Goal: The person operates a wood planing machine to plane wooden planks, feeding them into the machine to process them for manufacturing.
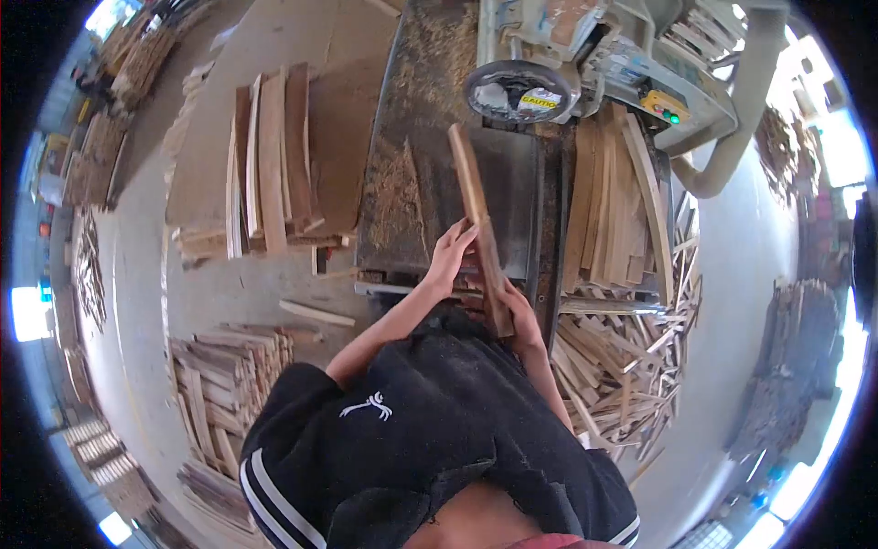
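A long, narrow wooden board (471, 188) is tilted over the dark machine table (508, 174), its far end pointing away from me. My left hand (448, 260) grips the board's left side near the middle, fingers closed against it. Lower down, my right hand (522, 318) is wrapped around the right side close to the near end. The undersides of both hands are partly hidden. Sawdust (393, 197) lies on the table to the left of the board.
A black handwheel (522, 91) with a caution label is ahead. Boards are stacked on the left (271, 165) and on the right (599, 197). Scrap strips (631, 366) heap up at lower right, and a wood pile (233, 384) stands at lower left.
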Demonstrator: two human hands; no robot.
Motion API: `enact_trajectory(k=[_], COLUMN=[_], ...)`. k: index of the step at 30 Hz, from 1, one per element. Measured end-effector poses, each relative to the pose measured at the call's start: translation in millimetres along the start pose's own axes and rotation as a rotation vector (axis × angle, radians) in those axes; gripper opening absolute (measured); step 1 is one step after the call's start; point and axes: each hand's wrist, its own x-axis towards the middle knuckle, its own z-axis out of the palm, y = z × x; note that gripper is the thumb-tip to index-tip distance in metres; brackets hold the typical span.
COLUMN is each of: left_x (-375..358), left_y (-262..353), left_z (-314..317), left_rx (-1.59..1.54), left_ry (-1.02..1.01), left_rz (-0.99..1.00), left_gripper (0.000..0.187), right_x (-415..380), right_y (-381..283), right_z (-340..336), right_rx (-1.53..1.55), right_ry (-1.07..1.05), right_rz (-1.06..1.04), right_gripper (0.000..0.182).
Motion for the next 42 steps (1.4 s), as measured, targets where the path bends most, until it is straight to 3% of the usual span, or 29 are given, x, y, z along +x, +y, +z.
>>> enact_trajectory(k=[2, 4, 6, 8, 10, 12, 13, 15, 18, 22, 24, 26, 28, 30, 32, 33, 35, 38, 41, 42], left_x=[-4, -5, 9, 10, 31, 32, 36, 42, 32, 30, 30, 31, 10, 7, 8, 6, 7, 23, 29, 34], left_y=[3, 20, 44, 94, 111, 144, 155, 161, 155, 146, 147, 145, 156, 141, 121, 116, 108, 81, 54, 51], left_z=[5, -1, -33, -61, -132, -182, -207, -253, -275, -284, -276, -273, -230, -220, -219, -208, -180, -162, -131, -121], left_rx=[-0.026, -0.017, 0.175, 0.616, 1.344, 1.605, 1.614, 1.646, 1.475, 1.558, 1.328, 1.258, 0.879, 0.730, -0.165, -0.173, -0.498, -0.556, -0.517, -0.523], left_ry=[0.017, 0.062, 0.005, 0.301, 0.702, 1.042, 1.062, 1.370, 1.359, 1.366, 1.306, 1.241, 1.057, 1.046, 0.458, 0.450, -0.013, -0.165, -0.152, -0.173], left_rz=[-0.074, -0.058, -0.043, 0.087, 0.759, 0.772, 0.765, 0.564, 0.449, 0.475, 0.324, 0.352, 0.305, 0.363, 0.460, 0.450, 0.510, 0.449, 0.417, 0.433], left_gripper=[0.060, 0.055, 0.050, 0.044, 0.043, 0.047, 0.047, 0.048, 0.053, 0.059, 0.067, 0.071, 0.074, 0.067, 0.062, 0.062, 0.061, 0.068, 0.069, 0.070], right_x=[-11, -7, -10, -40, -72, -112, -131, -171, -181, -173, -171, -160, -146, -134, -129, -124, -114, -113, -114, -102], right_y=[-19, -12, -9, -48, -61, -59, -44, -15, -10, -10, -20, -36, -42, -50, -61, -69, -85, -107, -100, -100], right_z=[1, -27, -46, -35, -31, -82, -113, -152, -171, -194, -212, -231, -232, -226, -220, -216, -208, -202, -184, -179], right_rx=[0.446, 0.424, 0.620, 0.190, 0.002, -0.089, -0.082, -0.039, 0.022, 0.155, 0.209, 0.270, 0.196, 0.042, -0.126, -0.211, -0.385, -0.679, -0.949, -1.288], right_ry=[-0.113, -0.199, -0.392, -0.106, 0.285, 0.142, 0.186, 0.340, 0.488, 0.672, 0.761, 0.840, 0.894, 1.016, 1.143, 1.207, 1.336, 1.530, 1.724, 1.701], right_rz=[0.172, 0.193, 0.131, 0.123, 0.100, 0.057, -0.030, -0.222, -0.417, -0.695, -0.833, -0.975, -0.981, -0.970, -0.949, -0.938, -0.913, -0.829, -0.664, -0.678], right_gripper=[0.055, 0.055, 0.052, 0.048, 0.042, 0.050, 0.051, 0.051, 0.051, 0.055, 0.057, 0.059, 0.059, 0.058, 0.057, 0.057, 0.057, 0.056, 0.055, 0.048])
